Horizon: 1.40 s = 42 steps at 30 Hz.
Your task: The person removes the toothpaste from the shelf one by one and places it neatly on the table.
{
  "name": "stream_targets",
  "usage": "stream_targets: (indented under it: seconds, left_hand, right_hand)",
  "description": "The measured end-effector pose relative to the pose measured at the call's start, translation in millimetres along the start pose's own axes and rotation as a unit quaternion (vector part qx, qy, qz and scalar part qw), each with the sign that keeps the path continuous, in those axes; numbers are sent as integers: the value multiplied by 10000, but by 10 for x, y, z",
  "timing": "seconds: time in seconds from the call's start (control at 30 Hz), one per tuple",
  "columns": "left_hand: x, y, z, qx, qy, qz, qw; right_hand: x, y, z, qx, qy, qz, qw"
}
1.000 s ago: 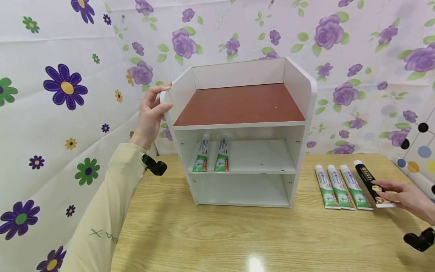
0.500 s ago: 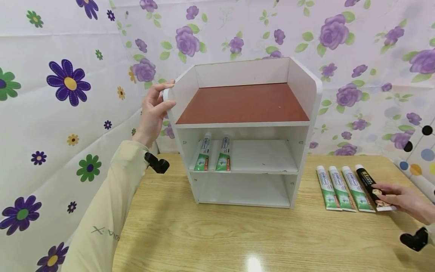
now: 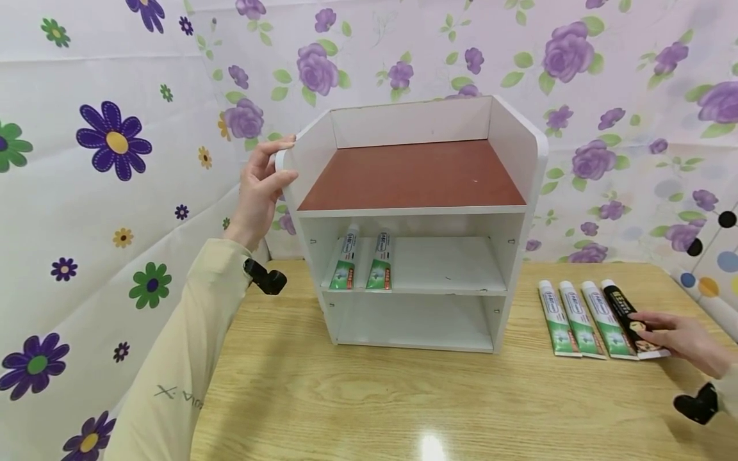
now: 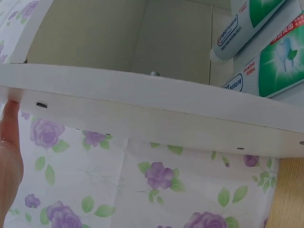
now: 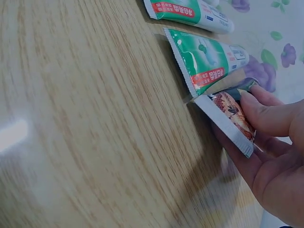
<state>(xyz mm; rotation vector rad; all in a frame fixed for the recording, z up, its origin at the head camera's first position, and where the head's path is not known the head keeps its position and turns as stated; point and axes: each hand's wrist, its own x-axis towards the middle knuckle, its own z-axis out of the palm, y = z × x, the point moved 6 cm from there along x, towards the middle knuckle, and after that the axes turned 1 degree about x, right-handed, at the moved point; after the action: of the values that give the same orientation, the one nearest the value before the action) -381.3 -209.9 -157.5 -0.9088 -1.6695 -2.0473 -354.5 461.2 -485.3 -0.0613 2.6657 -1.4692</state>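
Note:
My left hand (image 3: 258, 189) grips the upper left side edge of a white shelf unit (image 3: 415, 211), thumb inside and fingers outside. Part of that hand (image 4: 9, 156) shows against the side panel in the left wrist view. At the right, my right hand (image 3: 683, 339) pinches a black toothpaste tube (image 3: 624, 310) near its flat crimped end. In the right wrist view, the thumb lies on top of the black tube's printed end (image 5: 230, 116) and the fingers are at its side. Three green-and-white toothpaste tubes (image 3: 606, 320) lie in a row just left of the black one.
Two more green-and-white toothpaste tubes (image 3: 379, 261) lie side by side on the left of the middle shelf (image 3: 444, 262). The unit's brown top (image 3: 415, 176) has raised white sides. It stands on a wooden table (image 3: 369, 397), with flowered sheets (image 3: 403, 51) behind and at the left.
The black tube has moved slightly left in my right hand, and its crimped end now sits close to the nearest green tube. My left hand stays on the shelf unit; the head view shifts slightly.

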Motion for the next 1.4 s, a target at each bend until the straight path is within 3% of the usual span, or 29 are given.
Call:
stream_targets:
  seconds: [0.3, 0.53, 0.7, 1.03, 1.27, 1.4]
  left_hand:
    - [-3, 6, -2, 43, 12, -10, 10000]
    - [-10, 7, -12, 6, 21, 3, 10000]
    - [-15, -1, -4, 97, 1, -36, 9999]
    - [-10, 10, -11, 74, 68, -43, 9999]
    - [-22, 8, -19, 91, 41, -38, 9999]
    - [-16, 15, -10, 77, 40, -69, 9999]
  right_hand:
    - [18, 0, 9, -541, 86, -10, 9985]
    - [45, 8, -32, -997, 313, -254, 9942]
    - [8, 14, -55, -1003, 400, -219, 9939]
    - [20, -359, -58, -934, 825, -579, 9905]
    - [36, -784, 215, -279, 156, -879, 9956]
    - [45, -1013, 382, -180, -230, -934, 9952]
